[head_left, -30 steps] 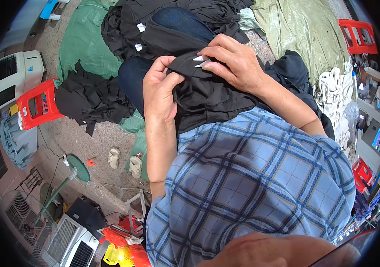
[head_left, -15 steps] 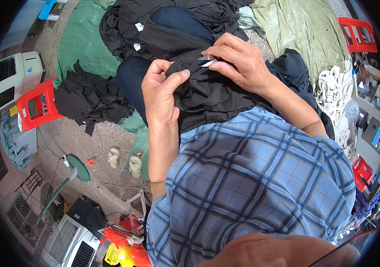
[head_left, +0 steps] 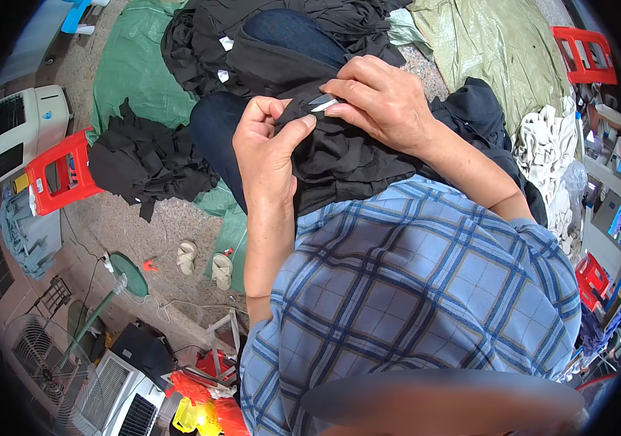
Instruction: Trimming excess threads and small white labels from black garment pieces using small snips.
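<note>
Black cloth lies gathered over my lap and knees. My left hand pinches a fold of it between thumb and fingers. In my right hand is a pair of thread snips, held with the two pale blades pointing left at the fold. The blade tips are close to my left thumb; whether they touch the cloth I cannot tell. My fingers hide the snips' handle.
Heaps of black cloth lie left and ahead, on green sheeting. White cloth is piled at the right. Red stools stand on both sides. Sandals and a standing fan are at the lower left.
My right hand has moved left with the snips, bringing the blades closer to my left thumb. The left hand keeps its pinch on the cloth and has barely shifted.
</note>
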Demonstrator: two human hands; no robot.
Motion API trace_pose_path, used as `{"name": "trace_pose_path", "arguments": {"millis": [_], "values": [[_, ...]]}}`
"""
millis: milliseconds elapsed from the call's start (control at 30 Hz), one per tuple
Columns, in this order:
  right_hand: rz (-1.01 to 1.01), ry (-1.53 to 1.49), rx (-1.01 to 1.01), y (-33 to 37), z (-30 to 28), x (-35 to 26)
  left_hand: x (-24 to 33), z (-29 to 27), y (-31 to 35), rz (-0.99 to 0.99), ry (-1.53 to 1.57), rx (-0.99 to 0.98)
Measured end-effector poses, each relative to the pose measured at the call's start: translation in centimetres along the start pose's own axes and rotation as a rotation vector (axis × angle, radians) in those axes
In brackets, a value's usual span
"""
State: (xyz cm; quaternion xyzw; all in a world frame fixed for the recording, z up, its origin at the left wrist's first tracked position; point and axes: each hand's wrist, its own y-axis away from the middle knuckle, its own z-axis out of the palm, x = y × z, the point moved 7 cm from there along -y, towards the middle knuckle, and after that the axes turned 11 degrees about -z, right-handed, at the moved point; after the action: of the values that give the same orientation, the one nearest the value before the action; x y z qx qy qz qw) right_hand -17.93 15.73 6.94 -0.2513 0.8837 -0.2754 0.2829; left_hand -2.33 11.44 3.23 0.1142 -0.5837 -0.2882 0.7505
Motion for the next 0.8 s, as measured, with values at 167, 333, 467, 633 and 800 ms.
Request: {"name": "trace_pose_path", "arguments": {"millis": [167, 333, 467, 633, 800], "values": [[-0.047, 0.076, 0.009, 0.0, 0.0, -0.1, -0.1, 0.0, -0.1, 0.001, -0.013, 0.004], [0.131, -0.149, 0.071, 0.9, 0.0, 1.8, -0.2, -0.1, -0.1, -0.017, -0.008, -0.001], [0.2, -0.304, -0.061, 1.5, 1.2, 2.9, -0.1, -0.2, -0.3, -0.064, -0.009, -0.03], [0.063, -0.28, 0.022, 2.2, 0.6, 2.9, 0.8, -1.3, -0.7, -0.054, -0.14, -0.085], [-0.086, -0.175, 0.171, 2.0, -0.7, 1.5, 0.6, 0.6, -0.9, -0.159, -0.289, -0.275]]}}
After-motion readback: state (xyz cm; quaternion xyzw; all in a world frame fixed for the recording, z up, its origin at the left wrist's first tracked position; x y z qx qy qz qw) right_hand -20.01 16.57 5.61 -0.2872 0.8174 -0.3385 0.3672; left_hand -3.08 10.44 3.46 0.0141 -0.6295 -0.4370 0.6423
